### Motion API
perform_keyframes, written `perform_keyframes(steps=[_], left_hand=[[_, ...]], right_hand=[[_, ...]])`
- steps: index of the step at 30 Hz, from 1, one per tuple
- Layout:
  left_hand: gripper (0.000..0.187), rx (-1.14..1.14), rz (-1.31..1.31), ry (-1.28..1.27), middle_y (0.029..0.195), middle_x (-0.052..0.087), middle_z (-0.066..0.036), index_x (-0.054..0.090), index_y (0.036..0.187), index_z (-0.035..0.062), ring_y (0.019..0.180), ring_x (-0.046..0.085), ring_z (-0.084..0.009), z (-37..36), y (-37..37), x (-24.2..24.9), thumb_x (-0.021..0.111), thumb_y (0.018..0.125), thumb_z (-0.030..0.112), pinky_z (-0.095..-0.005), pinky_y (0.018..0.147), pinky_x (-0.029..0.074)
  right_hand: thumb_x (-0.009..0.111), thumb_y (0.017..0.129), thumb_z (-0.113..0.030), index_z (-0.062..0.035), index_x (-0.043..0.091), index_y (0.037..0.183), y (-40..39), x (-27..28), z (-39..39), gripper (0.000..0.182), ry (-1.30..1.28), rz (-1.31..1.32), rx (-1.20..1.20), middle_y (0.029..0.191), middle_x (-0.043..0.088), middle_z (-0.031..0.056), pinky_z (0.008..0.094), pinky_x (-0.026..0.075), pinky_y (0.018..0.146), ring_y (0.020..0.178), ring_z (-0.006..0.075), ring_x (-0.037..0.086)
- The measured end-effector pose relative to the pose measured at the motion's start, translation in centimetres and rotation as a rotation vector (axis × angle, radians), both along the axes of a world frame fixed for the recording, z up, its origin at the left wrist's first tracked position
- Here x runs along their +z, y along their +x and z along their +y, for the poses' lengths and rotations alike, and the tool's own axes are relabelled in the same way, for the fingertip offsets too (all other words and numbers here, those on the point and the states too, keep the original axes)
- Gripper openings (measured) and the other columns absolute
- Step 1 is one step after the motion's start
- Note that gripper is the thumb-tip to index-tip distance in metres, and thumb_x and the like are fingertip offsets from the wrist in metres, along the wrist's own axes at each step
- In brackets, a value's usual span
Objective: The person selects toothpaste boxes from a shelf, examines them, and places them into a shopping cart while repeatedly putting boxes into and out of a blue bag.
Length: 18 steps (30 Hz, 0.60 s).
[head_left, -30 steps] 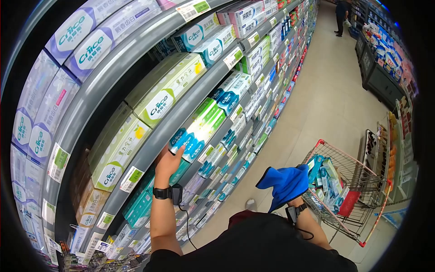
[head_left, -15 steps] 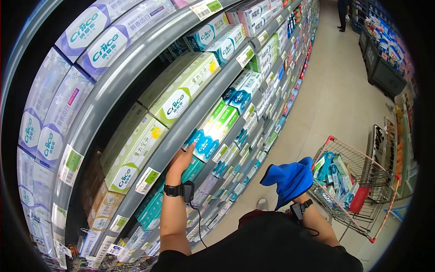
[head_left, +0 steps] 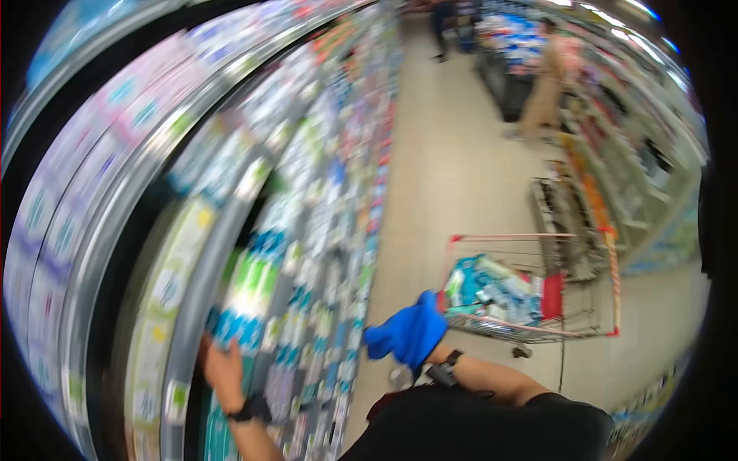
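Note:
My left hand (head_left: 223, 375) is at the shelf on the left, open, with its thumb apart from its fingers. It is right by the front of the white, green and blue toothpaste boxes (head_left: 247, 296); blur hides whether it touches them. My right hand (head_left: 437, 358) is closed on a bunched blue cloth (head_left: 407, 332), which covers most of its fingers. A wire shopping cart (head_left: 530, 332) with red trim stands just beyond the cloth. Inside it lies a heap of teal and white packages (head_left: 492, 288).
Shelves of boxed goods curve along the left, with a grey shelf rail (head_left: 201, 284) above my left hand. Floor (head_left: 423, 169) runs down the aisle. A person in tan clothing (head_left: 544, 84) stands by the right-hand shelves; another person's dark legs (head_left: 441, 31) show farther back.
The view has swung to the right and blurred, so the cart and aisle sit farther left. My left hand has drawn back slightly from the boxes. My right hand still holds the cloth.

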<state>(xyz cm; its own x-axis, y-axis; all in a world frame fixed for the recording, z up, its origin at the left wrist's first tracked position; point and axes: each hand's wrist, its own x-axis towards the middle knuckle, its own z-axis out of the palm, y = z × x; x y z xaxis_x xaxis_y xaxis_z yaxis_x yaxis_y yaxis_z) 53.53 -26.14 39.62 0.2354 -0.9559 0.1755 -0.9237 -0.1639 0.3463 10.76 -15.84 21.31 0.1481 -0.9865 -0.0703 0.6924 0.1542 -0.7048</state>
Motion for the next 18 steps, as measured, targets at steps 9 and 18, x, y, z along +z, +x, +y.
perform_keyframes(steps=[9,18], left_hand=[[0.035,-0.523,-0.180,-0.640,0.104,0.064,-0.023,0.061,0.114,-0.0023,0.091,0.063,-0.0312,8.4,-16.5,-1.2,0.062,0.094,0.027,-0.0462,0.082,0.048],[0.042,-1.304,0.296,0.338,0.115,0.066,-0.015,0.064,0.118,0.0072,0.107,0.061,-0.0350,11.5,-37.3,-7.8,0.072,0.084,0.030,-0.0456,0.091,0.049]], right_hand=[[0.037,0.103,-0.046,-0.0078,0.052,0.123,-6.2,2.8,0.0,0.046,-0.046,-0.043,0.093,0.121,0.060,0.0101,0.0406,0.046,0.098,0.111,0.0236,0.057],[0.040,0.102,-0.045,-0.0084,0.052,0.123,-22.4,2.6,7.4,0.044,0.009,-0.033,-0.227,0.120,0.059,0.0093,0.0403,0.046,0.098,0.111,0.0229,0.057]])
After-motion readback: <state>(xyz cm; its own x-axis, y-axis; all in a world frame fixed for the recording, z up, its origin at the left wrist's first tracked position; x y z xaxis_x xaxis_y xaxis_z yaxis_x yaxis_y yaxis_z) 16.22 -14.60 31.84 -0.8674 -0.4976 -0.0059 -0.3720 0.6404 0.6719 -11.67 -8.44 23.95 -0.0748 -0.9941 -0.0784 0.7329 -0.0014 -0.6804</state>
